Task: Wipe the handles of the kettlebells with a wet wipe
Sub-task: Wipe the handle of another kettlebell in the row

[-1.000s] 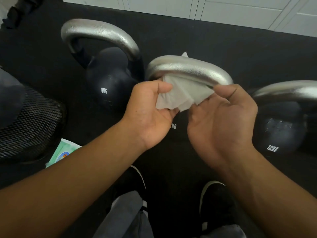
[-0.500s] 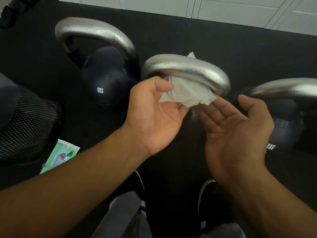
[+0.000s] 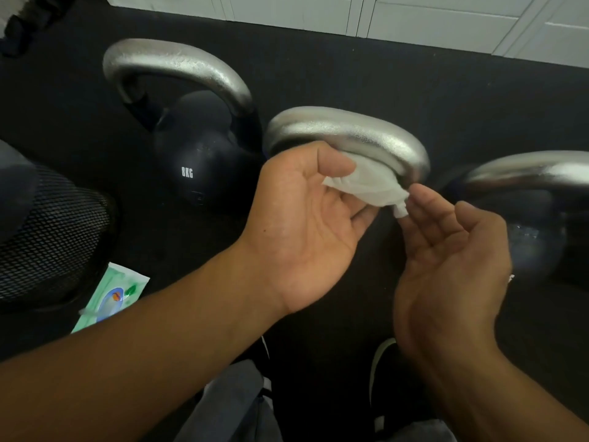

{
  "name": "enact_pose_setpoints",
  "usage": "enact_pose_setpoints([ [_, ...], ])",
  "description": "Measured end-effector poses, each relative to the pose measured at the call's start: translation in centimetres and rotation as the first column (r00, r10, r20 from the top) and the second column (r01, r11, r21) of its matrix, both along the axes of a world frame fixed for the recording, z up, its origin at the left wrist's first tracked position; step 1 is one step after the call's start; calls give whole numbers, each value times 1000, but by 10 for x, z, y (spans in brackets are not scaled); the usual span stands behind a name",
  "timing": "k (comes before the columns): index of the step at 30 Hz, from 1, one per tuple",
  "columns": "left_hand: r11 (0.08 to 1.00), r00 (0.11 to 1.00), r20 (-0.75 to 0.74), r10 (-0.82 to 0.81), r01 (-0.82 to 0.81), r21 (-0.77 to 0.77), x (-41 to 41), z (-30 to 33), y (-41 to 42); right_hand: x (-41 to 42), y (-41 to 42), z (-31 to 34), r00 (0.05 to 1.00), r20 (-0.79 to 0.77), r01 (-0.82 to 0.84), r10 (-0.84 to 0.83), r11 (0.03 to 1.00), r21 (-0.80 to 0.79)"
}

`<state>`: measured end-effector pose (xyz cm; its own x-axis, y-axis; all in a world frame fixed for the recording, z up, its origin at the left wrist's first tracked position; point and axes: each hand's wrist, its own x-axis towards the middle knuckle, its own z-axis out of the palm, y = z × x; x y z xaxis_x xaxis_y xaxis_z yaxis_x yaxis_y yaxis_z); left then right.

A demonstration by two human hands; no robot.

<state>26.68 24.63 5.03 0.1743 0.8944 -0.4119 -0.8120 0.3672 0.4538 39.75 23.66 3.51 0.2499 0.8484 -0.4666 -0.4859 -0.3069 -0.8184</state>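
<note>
Here, in the head view, the left hand pinched the crumpled wet wipe between thumb and fingers, pressed beneath the middle kettlebell's steel handle. The right hand, fingers loosely curled, touched the wipe's tail with its fingertips.
</note>
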Motion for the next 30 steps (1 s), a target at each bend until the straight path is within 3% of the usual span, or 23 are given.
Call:
enact_pose_setpoints([
  [5, 1000, 992, -130, -4, 2, -16, 5, 3, 5, 1, 0, -2, 998, 50, 25, -26, 1000, 12],
  [10, 989, 930, -339, -146, 145, -29, 13, 4, 17, 1, 1, 0, 996, 72, 47, -48, 999, 14],
  [18, 980, 876, -446, -182, 201, -5, 20, -2, 14, 2, 11, -1, 999, 30, 10, -11, 999, 40],
  [23, 985, 909, -389, -152, 171, 15, 19, -6, 21, 6, 14, -8, 993, 68, -101, 98, 994, 51],
  [30, 995, 981, -182, -63, 76, 68, 13, -9, 0, 15, 27, -12, 979, 102, -187, 178, 978, 90],
])
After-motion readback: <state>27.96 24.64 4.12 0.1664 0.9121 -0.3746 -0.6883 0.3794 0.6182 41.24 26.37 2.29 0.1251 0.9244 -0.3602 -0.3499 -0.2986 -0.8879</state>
